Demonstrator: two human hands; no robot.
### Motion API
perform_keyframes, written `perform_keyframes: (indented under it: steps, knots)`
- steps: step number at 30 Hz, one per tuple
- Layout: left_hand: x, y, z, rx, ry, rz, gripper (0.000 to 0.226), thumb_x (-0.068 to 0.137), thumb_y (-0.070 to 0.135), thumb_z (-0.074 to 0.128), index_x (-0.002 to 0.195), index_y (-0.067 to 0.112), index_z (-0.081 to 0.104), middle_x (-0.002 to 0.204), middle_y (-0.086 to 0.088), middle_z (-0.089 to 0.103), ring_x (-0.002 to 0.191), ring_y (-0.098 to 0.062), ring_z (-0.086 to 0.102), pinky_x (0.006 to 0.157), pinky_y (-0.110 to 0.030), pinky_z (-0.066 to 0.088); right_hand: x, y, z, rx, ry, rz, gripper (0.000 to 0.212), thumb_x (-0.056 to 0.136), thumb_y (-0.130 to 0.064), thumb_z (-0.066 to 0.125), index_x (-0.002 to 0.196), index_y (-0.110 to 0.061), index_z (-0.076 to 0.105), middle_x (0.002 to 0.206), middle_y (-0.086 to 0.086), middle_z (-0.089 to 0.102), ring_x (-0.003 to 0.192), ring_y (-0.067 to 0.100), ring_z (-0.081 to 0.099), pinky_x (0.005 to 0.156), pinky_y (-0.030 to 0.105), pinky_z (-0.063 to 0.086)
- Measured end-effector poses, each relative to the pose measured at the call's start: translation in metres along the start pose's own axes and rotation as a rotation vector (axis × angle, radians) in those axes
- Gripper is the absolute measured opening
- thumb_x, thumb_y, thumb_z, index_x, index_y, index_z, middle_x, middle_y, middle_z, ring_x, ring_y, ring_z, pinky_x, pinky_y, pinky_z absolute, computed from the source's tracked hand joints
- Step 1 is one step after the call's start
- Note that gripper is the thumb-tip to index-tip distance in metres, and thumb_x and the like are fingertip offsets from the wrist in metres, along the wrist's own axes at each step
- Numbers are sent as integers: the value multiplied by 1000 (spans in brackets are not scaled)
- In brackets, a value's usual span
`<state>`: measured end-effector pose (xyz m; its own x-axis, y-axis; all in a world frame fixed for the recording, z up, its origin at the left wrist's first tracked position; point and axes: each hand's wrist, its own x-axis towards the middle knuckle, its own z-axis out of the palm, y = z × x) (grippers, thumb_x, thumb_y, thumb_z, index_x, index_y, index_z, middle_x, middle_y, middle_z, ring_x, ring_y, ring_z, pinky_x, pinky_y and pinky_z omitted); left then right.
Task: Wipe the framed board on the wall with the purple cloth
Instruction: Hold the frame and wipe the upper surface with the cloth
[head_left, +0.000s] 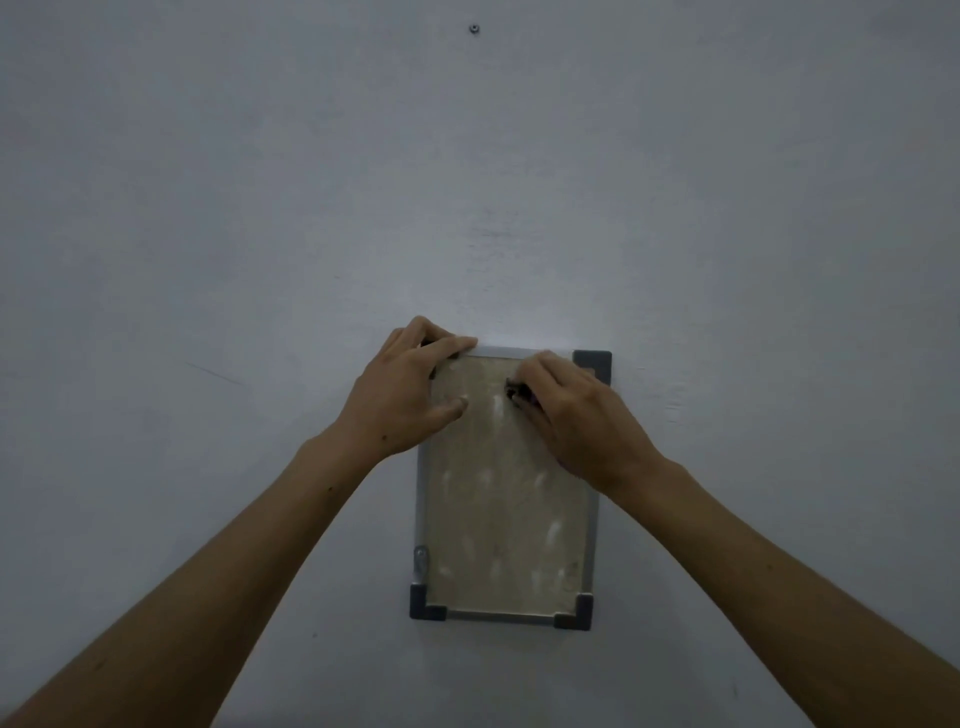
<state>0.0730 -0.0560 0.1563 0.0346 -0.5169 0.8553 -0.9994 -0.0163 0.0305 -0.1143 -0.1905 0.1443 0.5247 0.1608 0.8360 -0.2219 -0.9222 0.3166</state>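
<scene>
Two bare hands cover the top of the framed board (506, 519) on a pale wall (208, 208); one small screw (474, 28) sits high above. Left hand (410, 389) grips the upper-left corner. Right hand (576, 415) is closed on a dark wad (517, 391), colour unclear, pressed against the board. Surface is beige, smudged white, with a silver frame and dark corner caps.

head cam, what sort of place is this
Probably an indoor room, though little shows: a plain painted wall with a small fixing high up, and a metal-framed board mounted on it. Both hands rest on the board.
</scene>
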Motion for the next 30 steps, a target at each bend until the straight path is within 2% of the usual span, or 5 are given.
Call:
perform_keyframes:
  steps: [15,18,22,26,30]
  knots:
    - [1,-2,2,4,6,0,66,80,38,77,141,30,51,118,10,45,102,-4,37,88,-29,49,13,-15,5,-4,-19,-7,8,102,-17,56,102,-9,58,96,7,61,79,20,58,66,34,53]
    - [1,-1,2,-1,2,-11,67,80,37,77,141,30,51,119,10,45,104,-5,38,90,-31,50,14,-10,2,66,103,149,10,102,-18,56,100,-8,57,95,7,60,79,19,56,67,32,52]
    - [0,-1,1,-3,-3,1,66,81,37,76,142,29,51,119,9,45,104,-5,38,90,-33,51,10,-18,7,12,-50,-63,7,100,-14,60,103,-7,61,98,10,65,82,21,63,71,31,56]
    - [0,-1,2,0,13,-4,67,81,38,76,142,30,50,120,10,45,105,-4,38,90,-31,51,9,-12,4,61,104,166,11,101,-19,58,102,-9,59,96,6,61,79,17,57,67,31,53]
    - [0,-1,1,0,5,9,66,81,38,76,142,30,51,120,10,45,103,-4,38,89,-30,51,3,-20,11,-1,-57,-90,7,99,-16,62,102,-9,62,95,8,64,78,18,61,66,26,52]
